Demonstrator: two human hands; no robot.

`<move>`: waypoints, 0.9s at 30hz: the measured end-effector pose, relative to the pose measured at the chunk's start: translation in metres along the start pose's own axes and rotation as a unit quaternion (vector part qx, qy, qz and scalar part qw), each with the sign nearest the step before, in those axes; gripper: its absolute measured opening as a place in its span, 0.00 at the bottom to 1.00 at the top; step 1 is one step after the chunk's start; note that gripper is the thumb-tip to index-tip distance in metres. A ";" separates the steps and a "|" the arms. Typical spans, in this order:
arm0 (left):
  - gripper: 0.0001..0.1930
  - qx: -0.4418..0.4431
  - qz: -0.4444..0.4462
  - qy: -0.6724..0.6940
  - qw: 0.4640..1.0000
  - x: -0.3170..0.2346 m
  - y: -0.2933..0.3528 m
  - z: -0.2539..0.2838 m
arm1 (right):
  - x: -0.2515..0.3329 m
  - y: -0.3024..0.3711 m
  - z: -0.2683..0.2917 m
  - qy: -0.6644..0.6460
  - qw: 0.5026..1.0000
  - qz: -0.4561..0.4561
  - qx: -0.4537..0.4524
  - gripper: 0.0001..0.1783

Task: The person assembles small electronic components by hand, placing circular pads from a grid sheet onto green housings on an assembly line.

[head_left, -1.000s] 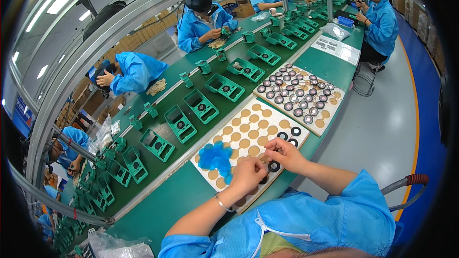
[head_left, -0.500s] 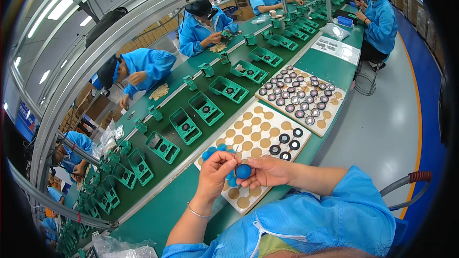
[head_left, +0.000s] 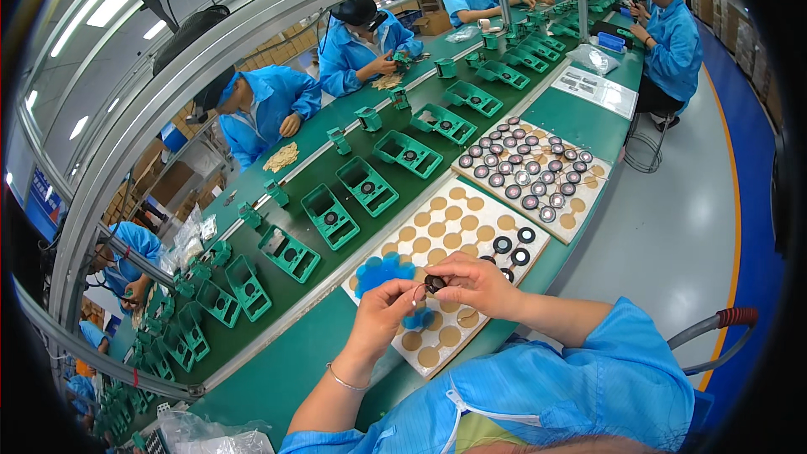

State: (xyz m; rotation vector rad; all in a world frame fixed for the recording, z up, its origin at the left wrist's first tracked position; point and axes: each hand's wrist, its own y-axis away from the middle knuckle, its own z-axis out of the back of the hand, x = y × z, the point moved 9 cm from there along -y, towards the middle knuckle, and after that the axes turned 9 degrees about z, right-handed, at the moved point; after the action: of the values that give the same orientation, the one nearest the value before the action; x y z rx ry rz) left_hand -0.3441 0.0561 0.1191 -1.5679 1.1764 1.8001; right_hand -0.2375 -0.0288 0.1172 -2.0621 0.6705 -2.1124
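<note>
Between my hands, just above the white board, is a small round black speaker (head_left: 435, 283) with a thin wire at its left side. My right hand (head_left: 477, 286) is closed on the speaker by its right edge, thumb below and fingers above. The fingertips of my left hand (head_left: 388, 309) are pinched together at the wire, right beside the speaker. Blue round film pieces (head_left: 382, 272) lie on the board next to my left hand, and a few more show under my fingers. The white board (head_left: 403, 359) has rows of tan round recesses. Several black ring-shaped speakers (head_left: 502, 245) sit at its right side.
A second board (head_left: 538, 130) carries many round speakers with pinkish centres. Green plastic housings (head_left: 329, 217) line the dark green conveyor to the left. Co-workers in blue (head_left: 271, 109) sit across the line, another (head_left: 668, 42) at the far right. A metal frame rail (head_left: 252, 27) arches overhead.
The round part in my fingers showed a blue face before; now its black side shows. My right hand has turned over it. A co-worker across the line has changed posture.
</note>
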 end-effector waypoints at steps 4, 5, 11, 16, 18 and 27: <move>0.09 0.019 0.016 0.010 1.000 0.007 -0.002 0.000 | 0.024 0.000 -0.004 0.228 0.965 0.131 0.015 0.24; 0.09 0.019 0.016 0.011 1.000 0.008 -0.002 0.001 | 0.024 0.001 -0.005 0.227 0.965 0.130 0.015 0.24; 0.08 0.022 0.023 0.026 0.999 0.016 -0.002 0.004 | 0.038 0.003 -0.013 0.286 0.942 0.175 0.005 0.25; 0.08 0.057 0.067 0.099 0.991 0.027 -0.002 0.003 | -0.005 0.001 -0.012 0.080 0.996 0.001 0.025 0.22; 0.08 0.066 0.076 0.113 0.989 0.029 0.000 0.003 | -0.008 0.002 -0.014 0.065 0.998 -0.003 0.024 0.22; 0.09 0.033 0.034 0.054 0.997 0.020 0.008 0.013 | 0.019 -0.001 -0.024 0.205 0.972 0.111 0.021 0.23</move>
State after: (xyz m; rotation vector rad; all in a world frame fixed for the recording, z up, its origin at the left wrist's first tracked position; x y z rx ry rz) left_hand -0.3628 0.0591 0.1018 -1.6239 1.3400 1.7185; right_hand -0.2617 -0.0301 0.1358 -1.4549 0.8497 -2.4058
